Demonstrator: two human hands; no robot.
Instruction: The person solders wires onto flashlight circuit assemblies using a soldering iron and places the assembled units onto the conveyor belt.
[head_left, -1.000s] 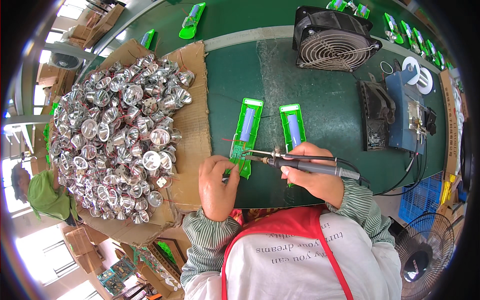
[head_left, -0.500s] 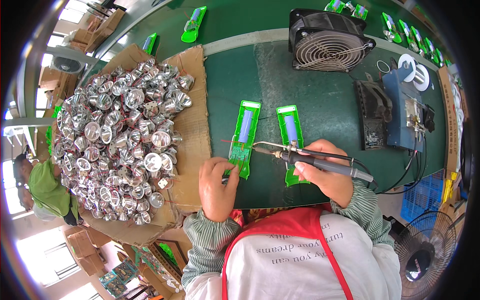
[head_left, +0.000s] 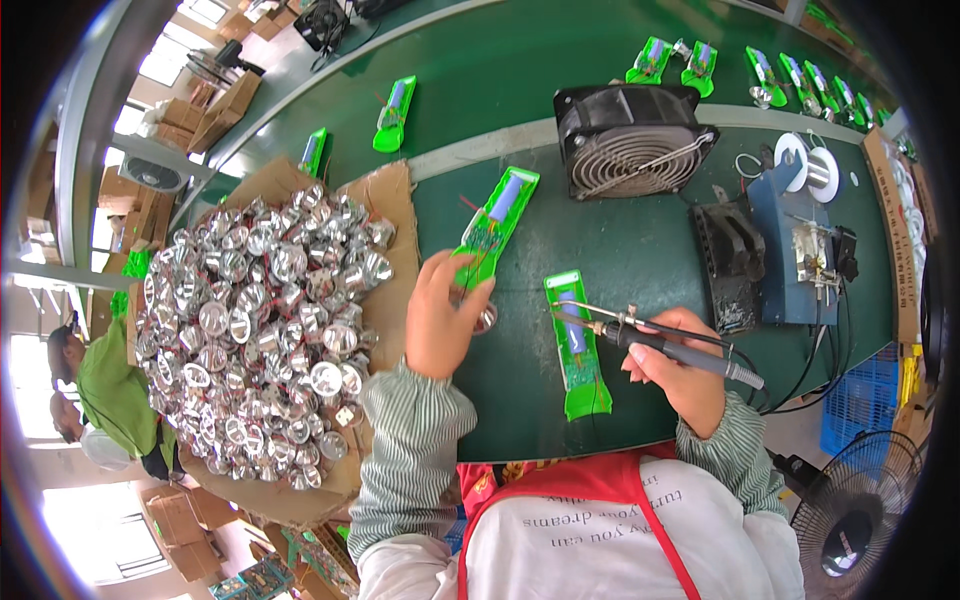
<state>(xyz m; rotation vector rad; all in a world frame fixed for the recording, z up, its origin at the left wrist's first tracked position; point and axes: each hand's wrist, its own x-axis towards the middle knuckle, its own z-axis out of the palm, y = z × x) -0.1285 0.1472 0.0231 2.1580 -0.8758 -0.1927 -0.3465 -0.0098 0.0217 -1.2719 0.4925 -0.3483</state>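
My left hand is closed on the lower end of a bright green flashlight housing half, which tilts up and to the right. Inside it are a bluish-violet battery cell, a small green circuit board and thin wires. A shiny reflector cup shows partly beside that hand. Gripped in my right hand is a soldering iron with a thin metal solder-feed tube along its top. Its tip is over a second green housing half, which lies on the green bench; contact I cannot tell.
A big heap of silver reflector cups lies on cardboard at left. Beyond are a black fan, a dark iron stand and a blue solder feeder with spools. More green housings lie farther back. A person in green is at far left.
My left hand has carried the first housing away from me, tilting it rightward. The soldering iron has left that housing and is over the second one. The whole view has shifted too.
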